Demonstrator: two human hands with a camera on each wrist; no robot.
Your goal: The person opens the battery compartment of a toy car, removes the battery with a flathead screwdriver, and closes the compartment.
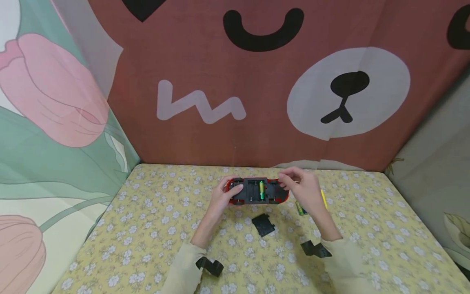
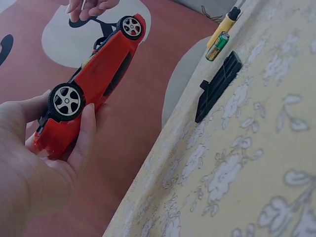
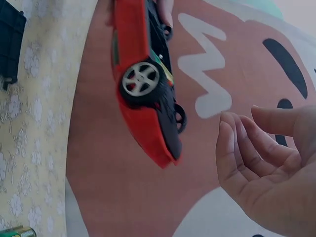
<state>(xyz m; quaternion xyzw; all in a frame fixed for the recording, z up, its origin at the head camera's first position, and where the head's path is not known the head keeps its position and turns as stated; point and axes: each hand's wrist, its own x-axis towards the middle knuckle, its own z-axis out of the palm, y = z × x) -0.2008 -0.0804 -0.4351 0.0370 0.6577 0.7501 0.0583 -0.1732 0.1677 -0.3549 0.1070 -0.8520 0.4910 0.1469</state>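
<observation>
A red toy car (image 1: 240, 203) is held above the table with its dark underside toward the head camera. My left hand (image 1: 222, 196) grips one end, the thumb lying on the underside; the left wrist view shows its fingers round the red body (image 2: 106, 74). One green battery (image 1: 262, 190) sits in the car's open battery compartment. Near the car's other end is my right hand (image 1: 302, 188), its fingers loosely bent. In the right wrist view that hand (image 3: 266, 163) holds nothing and is apart from the car (image 3: 133, 59).
On the flowered tablecloth (image 1: 147, 245) lies a black battery cover (image 1: 263, 225), below the car. Another green battery (image 1: 299, 208) lies by my right forearm. Beside it is a yellow, stick-shaped thing (image 2: 223, 29) with a black end. A printed cloth (image 1: 198, 143) hangs behind the table.
</observation>
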